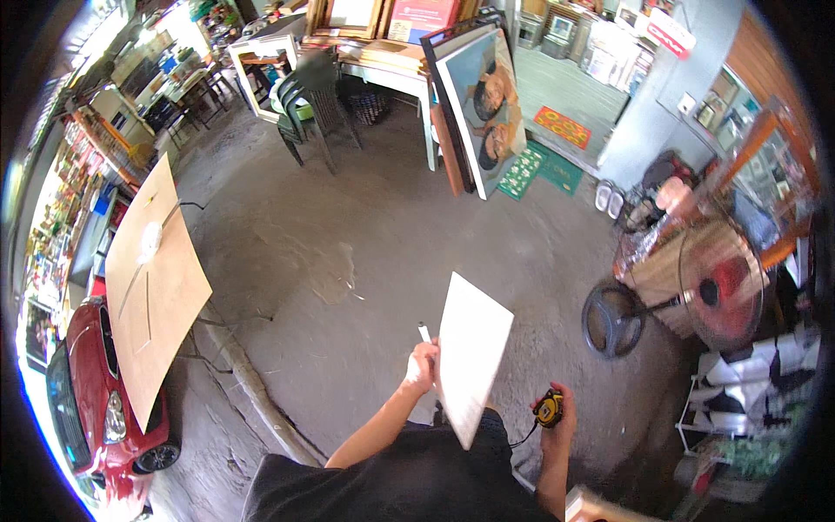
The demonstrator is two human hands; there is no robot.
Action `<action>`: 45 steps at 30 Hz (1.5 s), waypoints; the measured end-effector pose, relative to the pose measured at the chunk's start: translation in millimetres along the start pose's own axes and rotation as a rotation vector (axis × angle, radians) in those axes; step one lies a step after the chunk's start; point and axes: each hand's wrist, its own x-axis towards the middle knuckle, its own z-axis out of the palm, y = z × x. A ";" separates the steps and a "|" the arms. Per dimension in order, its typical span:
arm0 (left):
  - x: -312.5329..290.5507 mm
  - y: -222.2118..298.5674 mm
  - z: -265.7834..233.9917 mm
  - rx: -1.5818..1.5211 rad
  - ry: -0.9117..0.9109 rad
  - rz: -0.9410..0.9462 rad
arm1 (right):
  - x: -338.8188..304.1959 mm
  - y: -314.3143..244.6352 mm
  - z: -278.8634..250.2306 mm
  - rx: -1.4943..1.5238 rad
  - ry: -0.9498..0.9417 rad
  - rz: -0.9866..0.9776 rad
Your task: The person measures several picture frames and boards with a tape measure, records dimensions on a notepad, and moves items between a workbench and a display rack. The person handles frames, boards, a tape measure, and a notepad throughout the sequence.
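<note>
My left hand (422, 365) is closed on the left edge of a flat white board (477, 352), which stands tilted in front of my body. A white marker-like stick with a dark tip (424, 332) pokes up from the same hand. Lower on the right, my right hand (565, 416) is wrapped round a yellow and black tape measure (548, 407), apart from the board. A dark strap or cord hangs from the tape measure toward my body.
A large tan sheet (178, 296) rests on thin metal legs at left, near a red car (91, 383). A standing fan (718, 283) is at right. Framed pictures (487, 113) lean on a table; stacked chairs (322, 96) stand beside it. A kerb (261, 400) crosses the floor.
</note>
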 end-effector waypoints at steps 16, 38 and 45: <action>214.6 173.3 15.2 -0.338 -0.661 0.305 | 350.3 -138.6 189.4 -0.279 -0.339 -0.046; 534.2 397.9 65.3 -0.113 -0.465 0.515 | 697.4 -194.9 477.4 -1.099 -0.568 -0.315; 533.0 400.7 90.6 -0.163 -0.283 0.665 | 845.2 -249.8 591.5 -1.445 -0.756 -0.540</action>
